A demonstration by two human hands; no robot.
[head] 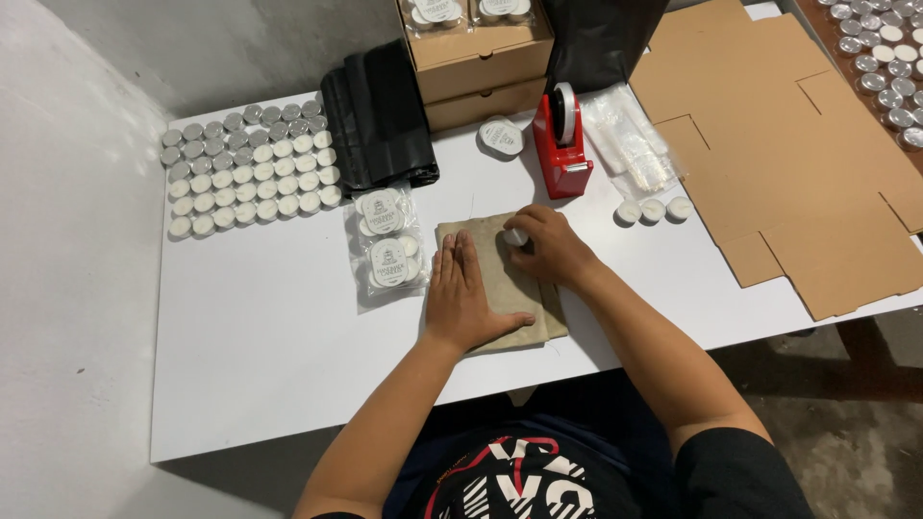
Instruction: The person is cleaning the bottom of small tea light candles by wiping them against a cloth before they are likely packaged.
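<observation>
A folded beige cloth lies on the white table in front of me. My left hand rests flat on its left half, fingers together and pointing away. My right hand is curled over a small white tealight candle and presses it on the cloth's far edge. Three loose tealights stand in a row just right of that hand.
Rows of tealights fill the far left. Clear bags of tealights lie left of the cloth. Black bags, stacked cardboard boxes, a red tape dispenser, clear plastic bags and flat cardboard line the far and right sides.
</observation>
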